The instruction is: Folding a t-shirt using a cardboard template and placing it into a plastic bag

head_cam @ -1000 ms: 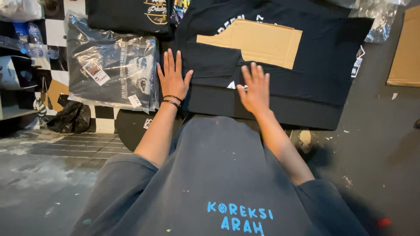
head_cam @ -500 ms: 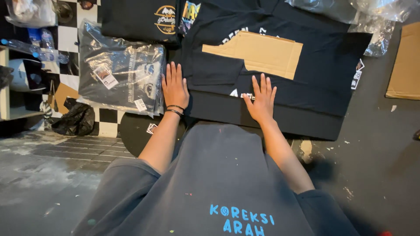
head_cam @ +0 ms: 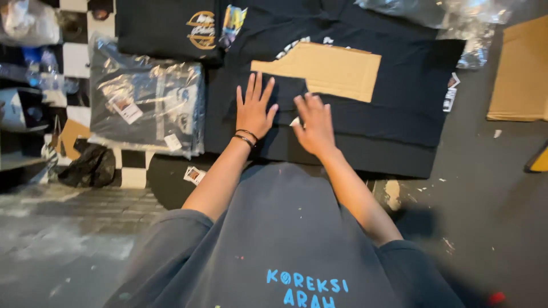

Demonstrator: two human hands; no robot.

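While both palms lie flat on it, the black T-shirt [head_cam: 394,102] is spread on the dark floor [head_cam: 491,188], soft matte cloth, folded over along its near edge. Left hand [head_cam: 254,111]: fingers spread, pressed on the folded sleeve part; two thin dark bands at the wrist. Right hand [head_cam: 313,124]: fingers loosely together, pressed flat just beside the left, partly covering a small white tag. Brown cardboard sheet [head_cam: 334,69], stiff, notched rectangle, lies on the shirt just beyond the fingertips, one corner tucked under cloth.

Left of the shirt: clear crinkled plastic bag [head_cam: 145,108] holding a folded dark garment with paper tags. Another black shirt with a gold print [head_cam: 171,28] above it, cut off by the frame. Crumpled clear plastic [head_cam: 456,17] top right; flat cardboard piece [head_cam: 522,74] at right edge, cut off. Shelf items far left are too blurred to tell.
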